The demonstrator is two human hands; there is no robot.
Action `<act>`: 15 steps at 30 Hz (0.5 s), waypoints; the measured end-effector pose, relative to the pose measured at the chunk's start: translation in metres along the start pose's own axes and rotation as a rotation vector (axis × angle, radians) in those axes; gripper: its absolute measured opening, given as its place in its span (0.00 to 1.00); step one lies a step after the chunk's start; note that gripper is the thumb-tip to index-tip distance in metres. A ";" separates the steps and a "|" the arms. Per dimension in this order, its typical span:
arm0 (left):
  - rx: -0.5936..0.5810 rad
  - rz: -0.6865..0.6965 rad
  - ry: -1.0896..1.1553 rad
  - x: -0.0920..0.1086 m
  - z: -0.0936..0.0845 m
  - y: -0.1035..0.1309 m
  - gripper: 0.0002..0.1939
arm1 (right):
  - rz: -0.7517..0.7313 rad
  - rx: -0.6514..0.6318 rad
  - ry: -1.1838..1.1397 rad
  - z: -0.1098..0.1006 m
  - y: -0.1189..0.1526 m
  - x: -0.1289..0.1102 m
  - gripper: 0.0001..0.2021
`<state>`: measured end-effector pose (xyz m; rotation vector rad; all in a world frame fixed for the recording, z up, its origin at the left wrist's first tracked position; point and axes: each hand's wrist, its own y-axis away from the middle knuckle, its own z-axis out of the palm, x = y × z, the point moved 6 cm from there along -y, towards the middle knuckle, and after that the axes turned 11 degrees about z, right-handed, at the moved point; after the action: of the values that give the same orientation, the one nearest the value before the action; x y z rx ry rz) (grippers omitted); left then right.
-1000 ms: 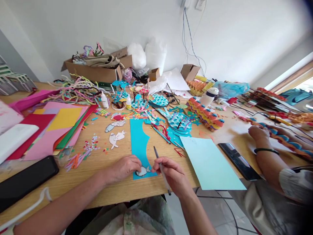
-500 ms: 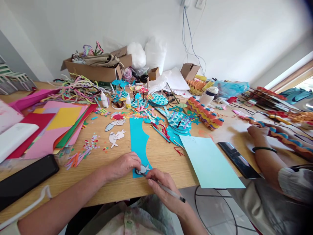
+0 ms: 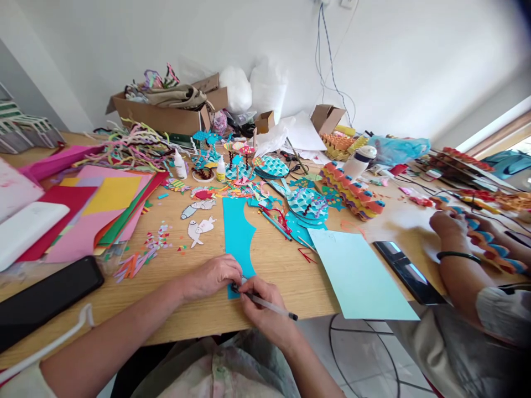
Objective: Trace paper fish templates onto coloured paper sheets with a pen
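My right hand (image 3: 265, 310) grips a pen (image 3: 274, 308), its tip down at the near end of a blue paper piece (image 3: 238, 224) with a curved right edge. Opposite it, my left hand (image 3: 218, 276) has bent fingers pressing a small paper fish (image 3: 244, 279) onto that blue sheet. Both hands cover most of this fish. Farther up the table, to the left of the blue paper, lie a white fish cutout (image 3: 194, 234) and a grey-headed fish cutout (image 3: 188, 213).
Coloured sheets (image 3: 112, 193) and a black phone (image 3: 53, 301) lie left. A pale green sheet (image 3: 360, 271) overhangs the table edge at right, beside a dark device (image 3: 409, 272). Glue bottles (image 3: 180, 166) stand behind. A co-worker's hand (image 3: 448, 224) holds a wavy coloured strip.
My right hand has shifted left and up with the pen, now covering more of the fish. My left hand stays at the fish. The co-worker's strip has turned slightly.
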<state>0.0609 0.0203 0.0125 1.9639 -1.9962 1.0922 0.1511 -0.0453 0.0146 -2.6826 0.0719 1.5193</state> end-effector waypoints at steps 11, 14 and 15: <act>-0.003 -0.004 0.013 0.000 -0.001 0.001 0.23 | 0.007 0.051 0.081 0.007 0.001 0.006 0.06; 0.000 0.000 0.012 0.000 0.000 0.002 0.21 | 0.022 0.049 0.094 0.007 0.001 0.004 0.06; 0.004 0.002 0.013 -0.001 0.000 0.002 0.21 | 0.025 0.048 0.098 0.007 0.001 0.004 0.06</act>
<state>0.0594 0.0203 0.0113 1.9523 -1.9914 1.1065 0.1471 -0.0455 0.0077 -2.7266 0.1454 1.3735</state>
